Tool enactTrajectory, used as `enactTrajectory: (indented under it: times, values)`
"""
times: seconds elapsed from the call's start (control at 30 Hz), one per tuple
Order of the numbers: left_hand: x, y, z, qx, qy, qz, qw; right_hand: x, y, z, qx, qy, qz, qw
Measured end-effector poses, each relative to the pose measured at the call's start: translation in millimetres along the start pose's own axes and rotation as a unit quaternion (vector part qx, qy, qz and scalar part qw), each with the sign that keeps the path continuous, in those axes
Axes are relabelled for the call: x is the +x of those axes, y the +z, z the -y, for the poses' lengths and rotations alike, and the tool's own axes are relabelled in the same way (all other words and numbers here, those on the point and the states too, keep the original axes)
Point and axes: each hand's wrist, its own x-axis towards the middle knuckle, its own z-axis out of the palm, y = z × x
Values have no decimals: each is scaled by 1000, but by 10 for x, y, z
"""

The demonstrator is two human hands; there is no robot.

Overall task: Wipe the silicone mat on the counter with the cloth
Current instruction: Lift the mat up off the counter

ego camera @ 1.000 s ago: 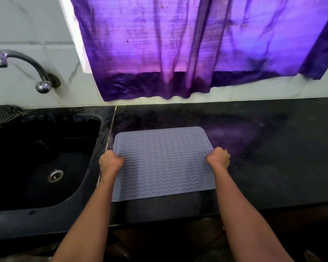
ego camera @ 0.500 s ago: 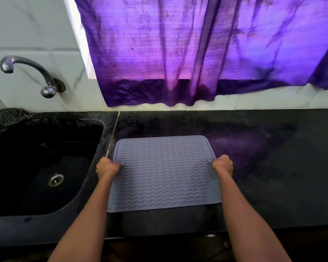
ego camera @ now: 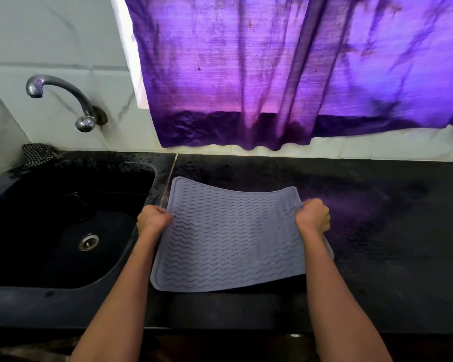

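Over counter (ego camera: 377, 244), hands gripping mat (ego camera: 233, 236) edges

The silicone mat (ego camera: 233, 236) is grey-lilac with wavy ridges and a raised rim, its side edges lifted so it sags in the middle above the black counter (ego camera: 390, 244). A checkered cloth (ego camera: 37, 154) lies bunched at 10 o'clock.

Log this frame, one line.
left hand: grips mat left edge | right hand: grips right edge | silicone mat: bowed over counter | wiping: not started

Curtain (ego camera: 285, 74) cut off top & right; mat's (ego camera: 228, 231) side edges hidden under both fists.
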Motion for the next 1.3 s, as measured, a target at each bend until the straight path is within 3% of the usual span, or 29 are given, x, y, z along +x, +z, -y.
enactTrajectory:
  times: [0.3, 0.6, 0.77, 1.03, 1.3]
  values:
    - [-322, -365, 34, -107, 42, -1, 993, -93, -262, 739, 31, -166, -40, 985]
    - [-947, -467, 479, -394, -32, 44, 917, -297, 164, 1649, -28, -367, -50, 928]
    - [-1254, -160, 577, -479, -101, 61, 870, -357, 606, 2092, -49, -424, -25, 904]
    - [-1045, 84, 485, -515, -205, 51, 831, -237, 1338, 2620, -81, -472, 18, 878]
    - [-696, 144, 345, -529, -294, 49, 794, -42, 1925, 2845, -108, -468, 54, 876]
